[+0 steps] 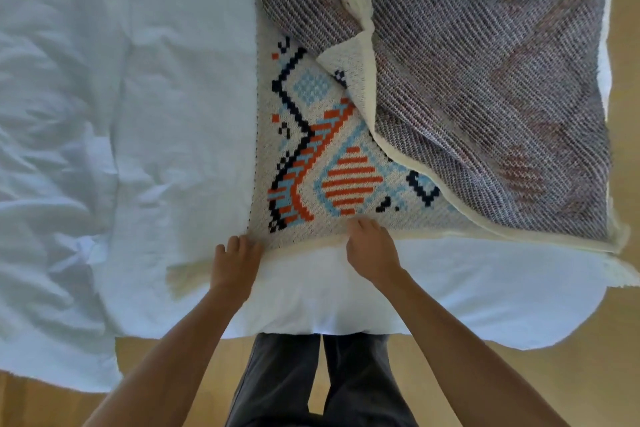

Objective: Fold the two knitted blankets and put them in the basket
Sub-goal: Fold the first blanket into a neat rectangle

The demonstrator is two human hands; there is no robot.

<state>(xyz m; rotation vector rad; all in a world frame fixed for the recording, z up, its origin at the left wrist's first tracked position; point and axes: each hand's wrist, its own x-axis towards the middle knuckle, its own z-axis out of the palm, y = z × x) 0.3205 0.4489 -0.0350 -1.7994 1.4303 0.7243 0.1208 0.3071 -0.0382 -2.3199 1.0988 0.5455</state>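
On the bed [173,80], left hand [235,260] presses spread fingers on the half-folded blanket [467,97]'s near corner; right hand [372,246] pinches its near edge

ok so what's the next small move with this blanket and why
Probably pull the crooked folded-over flap square with the blanket edges: its corner curls back and the patterned face shows, while the left hand and right hand sit at the near edge.
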